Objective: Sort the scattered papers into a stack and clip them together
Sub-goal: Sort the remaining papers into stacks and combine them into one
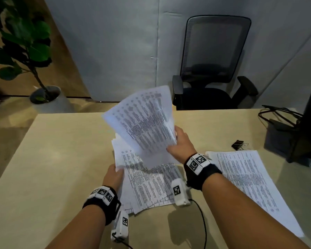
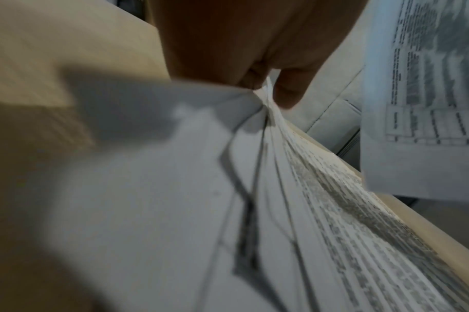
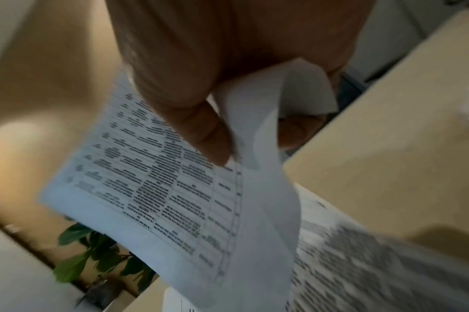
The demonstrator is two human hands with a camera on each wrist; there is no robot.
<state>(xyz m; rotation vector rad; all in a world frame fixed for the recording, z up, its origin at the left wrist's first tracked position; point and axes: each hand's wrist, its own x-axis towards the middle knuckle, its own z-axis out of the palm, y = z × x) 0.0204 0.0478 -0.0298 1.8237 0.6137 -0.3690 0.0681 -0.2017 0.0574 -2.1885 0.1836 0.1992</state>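
My right hand (image 1: pixel 178 141) holds a few printed sheets (image 1: pixel 144 123) lifted above the desk, thumb on top and fingers behind; in the right wrist view those sheets (image 3: pixel 174 200) curl around my thumb. My left hand (image 1: pixel 115 174) pinches the left edge of a loose, fanned pile of papers (image 1: pixel 151 184) lying mid-desk; its fanned edges (image 2: pixel 294 190) meet at my fingers in the left wrist view. Another flat set of printed papers (image 1: pixel 248 182) lies to the right. A black binder clip (image 1: pixel 238 145) sits on the desk beyond them.
The beige desk (image 1: pixel 61 159) carries a dark monitor stand and cables (image 1: pixel 294 133) at the right edge. A black office chair (image 1: pixel 214 69) stands behind the desk, a potted plant (image 1: pixel 25 51) on the floor at far left. A wrist-camera cable (image 1: pixel 203 223) trails over the near desk.
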